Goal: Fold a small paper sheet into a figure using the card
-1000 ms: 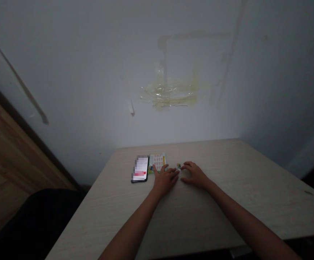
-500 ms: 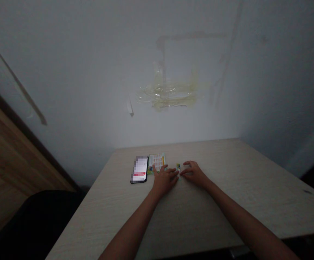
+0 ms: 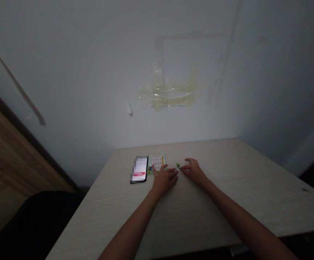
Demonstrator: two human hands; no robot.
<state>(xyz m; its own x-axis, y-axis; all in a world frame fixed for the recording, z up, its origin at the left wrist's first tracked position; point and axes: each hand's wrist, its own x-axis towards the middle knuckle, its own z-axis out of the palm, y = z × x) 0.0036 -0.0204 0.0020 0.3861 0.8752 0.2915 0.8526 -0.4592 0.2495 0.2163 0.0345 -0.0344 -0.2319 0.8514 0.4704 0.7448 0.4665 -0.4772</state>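
A small, thin printed piece (image 3: 177, 165) with green, blue and yellow at its top end lies on the table between my two hands. My left hand (image 3: 163, 180) rests palm down with its fingers spread, the fingertips on the left edge of that piece. From the other side, my right hand (image 3: 194, 172) has its lower fingertips pressed together on the piece's right edge, while one finger is raised. Beyond my left hand lies a printed card (image 3: 157, 160) with rows of small pictures or text, its lower part hidden by the fingers.
A phone (image 3: 140, 169) with a lit, partly blurred screen lies left of the card. The pale wooden table (image 3: 213, 224) meets a wall (image 3: 91, 72) bearing old tape (image 3: 173, 95). A dark chair-like shape (image 3: 43, 216) stands at the left.
My right hand's lower fingertips have drawn together and moved slightly left onto the small piece, and one finger has lifted. My left hand is nearly still.
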